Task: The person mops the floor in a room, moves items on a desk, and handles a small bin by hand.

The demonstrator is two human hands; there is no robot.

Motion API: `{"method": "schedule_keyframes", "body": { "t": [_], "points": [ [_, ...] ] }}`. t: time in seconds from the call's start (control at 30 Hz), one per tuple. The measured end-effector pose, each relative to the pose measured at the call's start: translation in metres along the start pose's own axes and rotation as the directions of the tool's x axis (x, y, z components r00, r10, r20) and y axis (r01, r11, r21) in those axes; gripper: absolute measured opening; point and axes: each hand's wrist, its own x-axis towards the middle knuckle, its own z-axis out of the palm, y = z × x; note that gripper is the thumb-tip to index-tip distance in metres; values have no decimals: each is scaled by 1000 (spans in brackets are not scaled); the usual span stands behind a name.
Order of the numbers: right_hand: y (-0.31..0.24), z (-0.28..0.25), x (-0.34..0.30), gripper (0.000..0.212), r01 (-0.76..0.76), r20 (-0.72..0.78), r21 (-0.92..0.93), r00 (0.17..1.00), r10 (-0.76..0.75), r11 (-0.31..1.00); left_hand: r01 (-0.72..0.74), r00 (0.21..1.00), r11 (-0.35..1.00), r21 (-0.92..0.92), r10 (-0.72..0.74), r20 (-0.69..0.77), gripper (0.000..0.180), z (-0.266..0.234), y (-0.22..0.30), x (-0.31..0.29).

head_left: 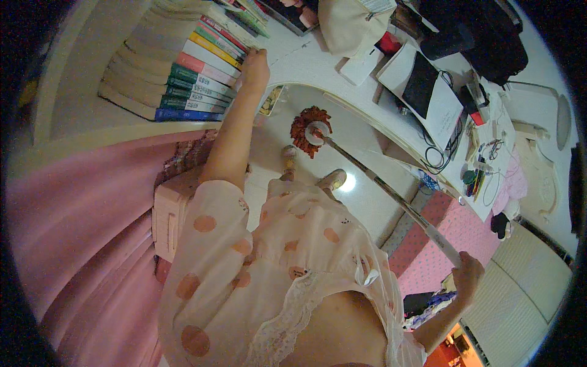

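Note:
My right hand (468,274) is closed around the top end of a mop's handle (391,194), off to the right. The metal pole slants down to the far left, where the mop head (312,131), a ring of reddish-brown strands around a pale disc, rests on the floor. Stretched forward, my left hand (255,69) is at the right end of a row of books (202,76), against their spines. Its fingers look curled, and whatever they may hold is hidden from this view.
A white desk (292,55) curves along the far side, bearing a cream bag (351,27), a laptop (422,85) and cables. Pink curtains (116,202) hang at left beside a pale box-like piece (170,214). At right stands a pink dotted fabric-covered block (437,238).

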Motion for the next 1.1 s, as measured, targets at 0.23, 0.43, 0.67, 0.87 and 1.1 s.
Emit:
{"method": "schedule_keyframes", "body": {
  "t": [0.23, 0.43, 0.67, 0.87, 1.1],
  "points": [
    [-9, 14, -13, 27, -95, 7, 17, 996, 94, 995, -212, 975, 975, -60, 207, -81, 15, 17, 54, 18],
    [-27, 9, -25, 13, -35, -159, 58, 986, 44, 998, -148, 989, 967, -209, 141, -45, 21, 56, 79, 42],
    [-31, 18, -33, 14, -47, -208, 54, 976, 57, 997, -140, 990, 945, -297, 127, -64, 19, 61, 59, 47],
    [-33, 14, -30, 14, -89, -103, 20, 991, 90, 996, -107, 992, 959, -264, 119, 32, 17, 54, 53, 50],
    [-39, 3, -24, 24, -282, 69, 37, 958, 279, 959, -187, 982, 949, -254, 186, -31, 16, 44, 56, 54]
  ]
}}
